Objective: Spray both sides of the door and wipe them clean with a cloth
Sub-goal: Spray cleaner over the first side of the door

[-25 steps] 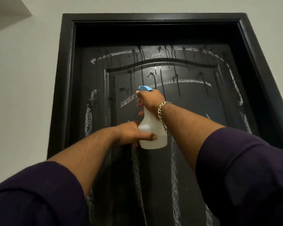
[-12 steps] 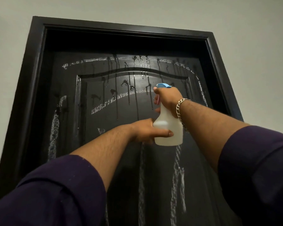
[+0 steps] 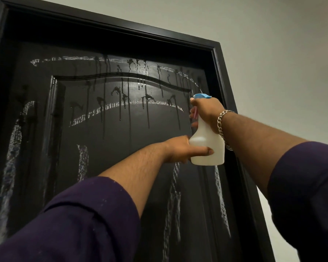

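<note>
The black door [image 3: 110, 148] fills most of the view, shut within its black frame [image 3: 219, 59] and seen from below. White chalky streaks run across its top, in an arc over the raised panel, and down both sides. Dark wet drips trail down from the upper part over those marks.

A white spray bottle [image 3: 206, 146] with a blue head is held upright near the door's right edge, nozzle toward the wood. The right hand [image 3: 206, 112] grips its neck, fingers curled at the trigger; a chain bracelet [image 3: 221, 125] circles that wrist. The left hand [image 3: 180, 150] steadies the bottle's base, thumb pressed across the front and its fingers likely wrapped behind, though they are hidden. Both arms wear dark purple sleeves [image 3: 80, 220]. A pale wall [image 3: 273, 53] surrounds the frame.
</note>
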